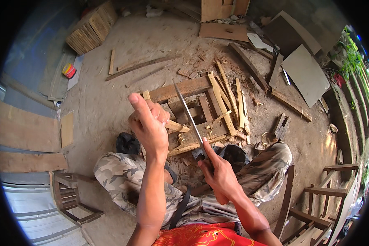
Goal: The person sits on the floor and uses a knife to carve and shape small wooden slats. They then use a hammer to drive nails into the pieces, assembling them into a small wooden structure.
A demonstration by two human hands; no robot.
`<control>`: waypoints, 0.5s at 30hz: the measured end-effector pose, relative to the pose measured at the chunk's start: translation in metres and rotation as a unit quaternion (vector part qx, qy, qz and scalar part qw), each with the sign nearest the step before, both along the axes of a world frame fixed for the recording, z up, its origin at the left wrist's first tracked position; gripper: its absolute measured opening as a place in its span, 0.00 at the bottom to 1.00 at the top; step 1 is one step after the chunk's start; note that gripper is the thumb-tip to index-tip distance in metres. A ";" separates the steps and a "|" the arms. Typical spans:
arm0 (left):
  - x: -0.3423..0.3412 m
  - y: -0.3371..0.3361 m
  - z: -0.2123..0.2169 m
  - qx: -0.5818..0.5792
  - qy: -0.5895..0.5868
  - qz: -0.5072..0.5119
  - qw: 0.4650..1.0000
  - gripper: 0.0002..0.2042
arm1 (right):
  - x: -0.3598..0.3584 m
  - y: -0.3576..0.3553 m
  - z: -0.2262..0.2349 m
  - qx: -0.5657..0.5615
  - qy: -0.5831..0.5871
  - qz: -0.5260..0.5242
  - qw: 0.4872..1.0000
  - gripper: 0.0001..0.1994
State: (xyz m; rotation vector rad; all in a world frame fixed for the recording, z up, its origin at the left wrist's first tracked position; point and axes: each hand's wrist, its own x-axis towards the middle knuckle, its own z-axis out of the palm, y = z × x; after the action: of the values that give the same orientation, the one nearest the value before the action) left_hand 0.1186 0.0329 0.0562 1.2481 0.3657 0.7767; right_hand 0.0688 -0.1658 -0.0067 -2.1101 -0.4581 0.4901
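Observation:
My right hand [220, 174] is closed round the handle of a long, narrow-bladed knife [189, 117]. One finger lies along the base of its blade, which points up and away to the left. To the left, my left hand [149, 121] is closed with the thumb raised. A pale wooden strip [177, 126] comes out beside its fingers, and the hand hides the other end. Beneath both hands is a low frame of rough wooden beams [178, 89] on the ground, between my legs. Wood shavings and several pale strips [221, 102] lie on its right side.
Loose planks [250, 65] and grey boards [306, 76] lie at the far right. A slatted wooden crate [92, 28] and a red-and-yellow tub [69, 71] stand at the far left. Wooden stools [76, 197] flank me, another wooden frame [326, 190] being at right.

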 end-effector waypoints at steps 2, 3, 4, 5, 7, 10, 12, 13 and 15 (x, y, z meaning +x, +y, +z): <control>0.011 0.002 0.007 0.003 0.031 0.008 0.999 0.35 | 0.004 0.002 -0.001 -0.070 0.087 0.008 0.994 0.36; 0.013 0.003 0.010 0.003 0.046 0.009 0.999 0.35 | 0.004 0.003 -0.001 -0.044 0.058 0.000 0.997 0.36; 0.016 0.004 0.012 -0.003 0.045 0.006 0.999 0.35 | 0.003 0.005 -0.001 -0.004 0.002 -0.016 1.000 0.36; 0.017 0.004 0.013 0.008 0.042 0.006 0.999 0.35 | 0.002 0.006 0.000 0.009 -0.037 -0.030 0.999 0.36; 0.017 0.004 0.013 0.007 0.051 0.008 0.999 0.35 | 0.000 0.009 0.001 0.096 -0.067 -0.052 0.992 0.35; 0.018 0.003 0.010 0.010 0.051 0.009 0.999 0.36 | 0.002 0.011 0.001 0.140 -0.069 -0.072 0.985 0.34; 0.018 0.004 0.009 0.007 0.054 0.009 0.998 0.35 | 0.004 0.009 0.000 0.056 0.008 -0.026 0.998 0.33; 0.018 0.004 0.008 0.004 0.051 0.009 0.999 0.35 | 0.006 0.009 -0.001 0.020 0.030 -0.018 0.999 0.33; 0.016 0.006 0.007 0.000 0.036 -0.001 0.999 0.35 | 0.007 0.006 -0.001 -0.077 0.078 -0.011 0.994 0.33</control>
State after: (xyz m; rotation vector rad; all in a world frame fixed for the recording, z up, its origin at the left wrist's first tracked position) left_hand 0.1349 0.0392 0.0637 1.2790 0.4230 0.7302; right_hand 0.0756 -0.1596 -0.0079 -2.2010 -0.3152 0.6919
